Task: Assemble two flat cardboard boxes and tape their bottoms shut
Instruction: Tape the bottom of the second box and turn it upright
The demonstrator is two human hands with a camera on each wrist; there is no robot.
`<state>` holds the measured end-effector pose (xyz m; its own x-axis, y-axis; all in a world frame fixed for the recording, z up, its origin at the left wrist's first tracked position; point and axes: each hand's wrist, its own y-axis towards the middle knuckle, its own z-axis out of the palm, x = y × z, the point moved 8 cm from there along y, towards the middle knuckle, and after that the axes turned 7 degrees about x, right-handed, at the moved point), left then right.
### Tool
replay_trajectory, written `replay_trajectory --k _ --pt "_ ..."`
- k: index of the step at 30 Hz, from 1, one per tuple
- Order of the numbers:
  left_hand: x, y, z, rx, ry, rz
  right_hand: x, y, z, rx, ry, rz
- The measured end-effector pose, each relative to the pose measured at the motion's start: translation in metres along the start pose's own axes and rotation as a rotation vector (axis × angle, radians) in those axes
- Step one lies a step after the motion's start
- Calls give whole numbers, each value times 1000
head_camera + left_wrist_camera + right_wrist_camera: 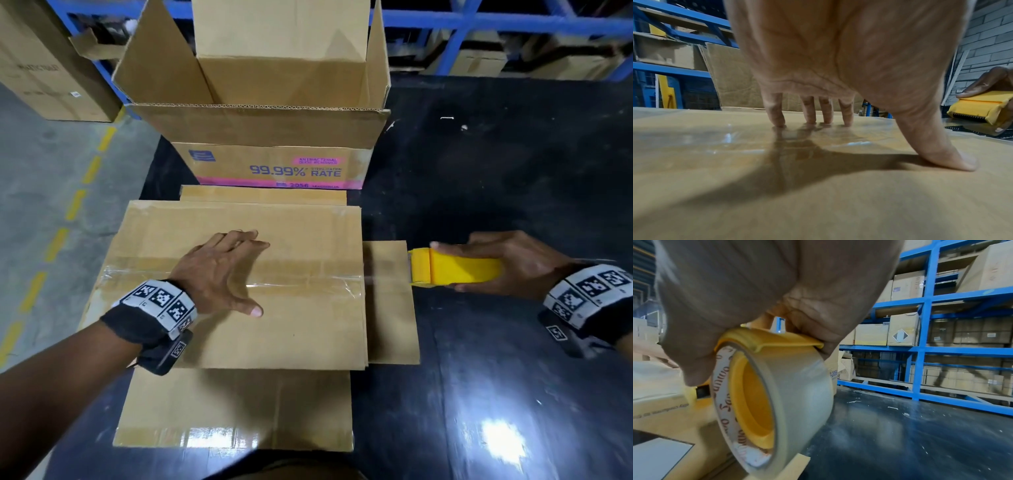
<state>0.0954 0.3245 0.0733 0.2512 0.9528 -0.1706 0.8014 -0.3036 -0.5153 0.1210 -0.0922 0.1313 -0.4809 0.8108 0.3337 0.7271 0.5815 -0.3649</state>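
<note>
A brown cardboard box [291, 325] lies bottom-up before me on the black table, a strip of clear tape [308, 279] running across its closed flaps. My left hand [219, 270] presses flat on the taped seam with spread, straight fingers [774, 113] and thumb touching the cardboard [818, 203]. Just past the box's right edge, my right hand [507, 263] grips a yellow tape dispenser [455, 267] holding a roll of clear tape [797, 394]; its toothed blade [968, 116] faces the box. A second assembled box [260, 126], printed "99.99% RATE", stands upright and open behind.
The black table [496, 342] stretches to the right. Blue shelving [925, 337] stacked with cartons stands behind. A large carton [44, 75] sits at the far left, above grey floor with a yellow dashed line [54, 246].
</note>
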Motion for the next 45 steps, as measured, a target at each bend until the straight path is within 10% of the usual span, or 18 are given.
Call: replay_trajectory --k 22,32,37,45 --pt "9 4 8 16 -69 10 8 71 101 439 -191 237" --pt "-3 5 -9 7 -106 -17 41 29 -12 -426 444 407" --pt "-20 18 -72 -332 -848 88 121 22 0 -810 667 419" --pt "-94 36 -122 -77 -1271 360 186 11 29 -1174 713 493"
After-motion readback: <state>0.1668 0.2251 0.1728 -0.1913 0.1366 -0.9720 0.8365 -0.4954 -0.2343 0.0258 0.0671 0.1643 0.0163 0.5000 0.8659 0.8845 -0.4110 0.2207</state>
